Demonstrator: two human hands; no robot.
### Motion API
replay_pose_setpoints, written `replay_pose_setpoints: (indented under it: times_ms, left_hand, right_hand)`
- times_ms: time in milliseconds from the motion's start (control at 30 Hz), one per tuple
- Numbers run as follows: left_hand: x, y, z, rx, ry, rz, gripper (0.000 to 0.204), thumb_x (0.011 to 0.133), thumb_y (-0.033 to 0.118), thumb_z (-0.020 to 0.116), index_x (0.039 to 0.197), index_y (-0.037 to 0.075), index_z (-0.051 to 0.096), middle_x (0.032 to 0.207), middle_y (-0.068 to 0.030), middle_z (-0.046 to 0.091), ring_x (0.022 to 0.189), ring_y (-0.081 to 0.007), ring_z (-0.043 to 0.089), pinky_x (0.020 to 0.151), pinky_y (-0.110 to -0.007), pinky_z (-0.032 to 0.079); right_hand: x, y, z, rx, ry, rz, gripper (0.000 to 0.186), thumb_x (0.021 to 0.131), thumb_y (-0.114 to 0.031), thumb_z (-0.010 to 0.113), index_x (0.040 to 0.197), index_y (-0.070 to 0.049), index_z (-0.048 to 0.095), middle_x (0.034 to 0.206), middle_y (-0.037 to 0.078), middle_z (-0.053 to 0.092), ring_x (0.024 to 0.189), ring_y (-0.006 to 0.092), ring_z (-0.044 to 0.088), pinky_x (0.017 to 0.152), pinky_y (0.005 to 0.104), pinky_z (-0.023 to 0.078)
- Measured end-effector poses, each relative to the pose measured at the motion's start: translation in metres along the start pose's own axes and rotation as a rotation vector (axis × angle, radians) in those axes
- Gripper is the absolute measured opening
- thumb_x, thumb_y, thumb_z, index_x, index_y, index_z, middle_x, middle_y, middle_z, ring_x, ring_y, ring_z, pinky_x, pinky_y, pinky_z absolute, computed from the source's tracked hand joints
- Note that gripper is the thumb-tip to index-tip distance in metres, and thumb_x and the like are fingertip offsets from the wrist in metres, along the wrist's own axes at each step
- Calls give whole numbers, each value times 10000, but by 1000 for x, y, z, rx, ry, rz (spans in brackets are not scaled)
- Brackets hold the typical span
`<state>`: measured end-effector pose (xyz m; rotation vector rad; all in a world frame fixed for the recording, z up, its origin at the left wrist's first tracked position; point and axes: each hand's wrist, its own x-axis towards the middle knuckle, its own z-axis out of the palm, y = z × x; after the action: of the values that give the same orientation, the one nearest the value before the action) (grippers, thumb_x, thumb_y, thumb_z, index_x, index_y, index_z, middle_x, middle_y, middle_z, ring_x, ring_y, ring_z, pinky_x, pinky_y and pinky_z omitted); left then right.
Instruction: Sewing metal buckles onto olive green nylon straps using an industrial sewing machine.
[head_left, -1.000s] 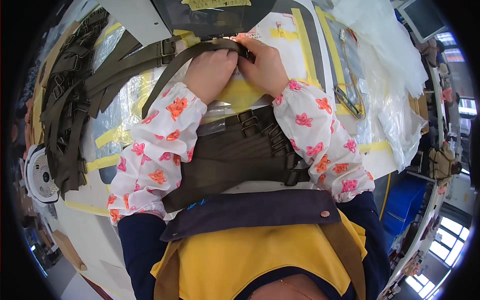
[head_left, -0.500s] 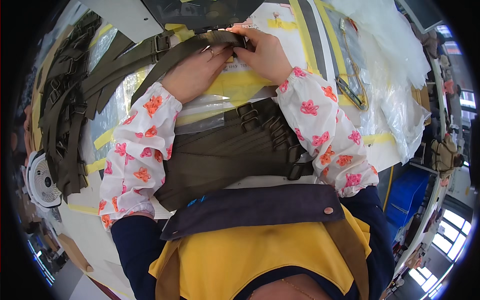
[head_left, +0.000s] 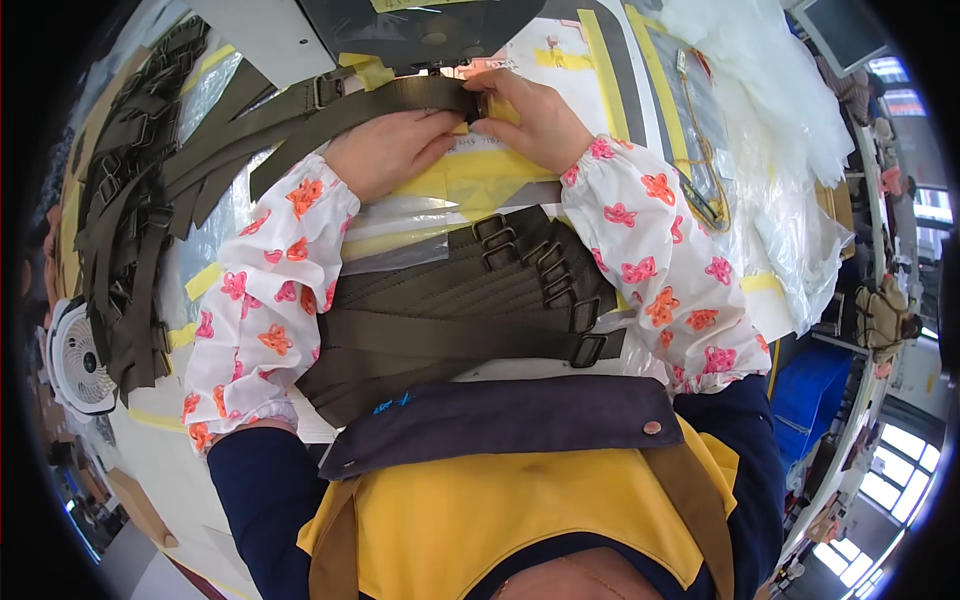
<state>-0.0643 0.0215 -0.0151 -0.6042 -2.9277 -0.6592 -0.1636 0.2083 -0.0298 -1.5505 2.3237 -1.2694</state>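
Observation:
An olive webbing strap (head_left: 400, 98) runs from the left to below the dark head of what looks like a sewing machine (head_left: 430, 35). Its right end is pinched between thumb and fingers of my right hand (head_left: 540, 122). My left hand (head_left: 392, 150) has its fingers pressed together against the strap's near edge, close to that end; its fingertips are partly hidden. Another strap with a metal buckle (head_left: 325, 92) lies just behind and to the left. Nearer my body, several olive straps (head_left: 430, 300) are fanned out, with dark buckles (head_left: 555, 270) at their right ends.
More buckled straps (head_left: 130, 220) hang in a heap at the left, beside a small white fan (head_left: 80, 360). Clear plastic sheeting (head_left: 780, 160) covers the right side. A thread snipper (head_left: 700, 205) with a cord lies there. Yellow tape (head_left: 605, 75) marks the table; a blue bin (head_left: 810, 395) stands beyond.
Both hands have come slightly nearer my body with the strap end, away from the machine head. The left fingers have drawn back a little, and more of the strap shows.

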Motion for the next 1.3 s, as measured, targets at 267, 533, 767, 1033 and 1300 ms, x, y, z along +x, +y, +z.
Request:
replay_pose_setpoints:
  times_ms: [267, 533, 767, 1033, 1300]
  left_hand:
    - [-2, 5, 9, 94, 118, -58, 172, 841, 226, 520, 968, 113, 549, 860, -73, 606, 759, -277, 587, 623, -385, 479]
    - [-10, 20, 9, 410, 519, 311, 277, 669, 107, 569, 941, 56, 570, 880, -29, 576, 830, -188, 558, 676, -304, 491]
    - [2, -10, 6, 297, 387, 252, 224, 674, 101, 575, 896, 73, 588, 868, 13, 571, 876, -180, 512, 719, -292, 467]
    - [2, -7, 5, 406, 417, 227, 177, 704, 146, 603, 879, 137, 626, 951, 52, 598, 806, -164, 537, 640, -265, 496]
    - [0, -7, 8, 327, 309, 163, 224, 712, 139, 598, 935, 117, 620, 1012, 35, 593, 842, -176, 527, 705, -292, 469]
  right_hand:
    - [13, -6, -15, -229, -151, -127, 265, 736, -96, 642, 999, -72, 621, 1048, 127, 586, 909, 284, 586, 786, 340, 476]
    - [-6, -11, 15, -219, 95, -52, 225, 771, -66, 606, 994, -42, 631, 1131, 149, 560, 986, 292, 567, 804, 321, 485]
    - [-16, -5, 18, -368, 106, -133, 325, 780, -18, 559, 1102, -64, 574, 1194, 152, 516, 1111, 294, 488, 922, 395, 409]
    - [-18, -9, 16, -384, 134, -58, 284, 730, -28, 522, 997, -47, 616, 1111, 115, 575, 1077, 253, 517, 963, 403, 355]
    - [-17, -11, 16, -560, 214, -146, 169, 697, -51, 574, 849, -63, 647, 979, 48, 642, 922, 183, 573, 894, 432, 383]
